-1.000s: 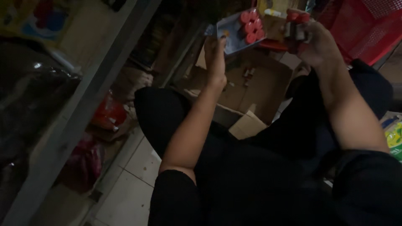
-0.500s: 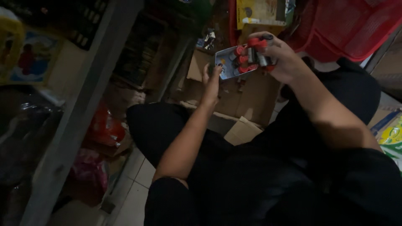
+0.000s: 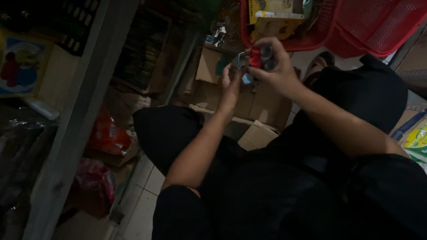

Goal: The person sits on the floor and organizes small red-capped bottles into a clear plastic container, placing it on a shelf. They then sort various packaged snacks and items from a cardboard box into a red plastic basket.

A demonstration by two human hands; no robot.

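My left hand [image 3: 230,84] holds the lower edge of a small grey tray pack [image 3: 243,66], mostly hidden behind both hands. My right hand [image 3: 276,69] is closed around a cluster of small red-capped bottles [image 3: 259,54] just right of the tray, touching it. Both hands meet above an open cardboard box [image 3: 249,104] on the floor. I sit with my legs in black trousers [image 3: 275,195] filling the lower view.
A red plastic basket [image 3: 369,31] holding yellow packets [image 3: 273,18] stands behind the hands. A grey shelf post [image 3: 75,120] runs down the left, with red bags [image 3: 106,133] at its foot. White floor tiles [image 3: 142,200] show lower left. A green-yellow packet [image 3: 418,142] lies at right.
My right hand has brought the red-capped bottles down and left against the tray pack. The tray now sits tilted and mostly covered by the hands. The view has shifted slightly downward.
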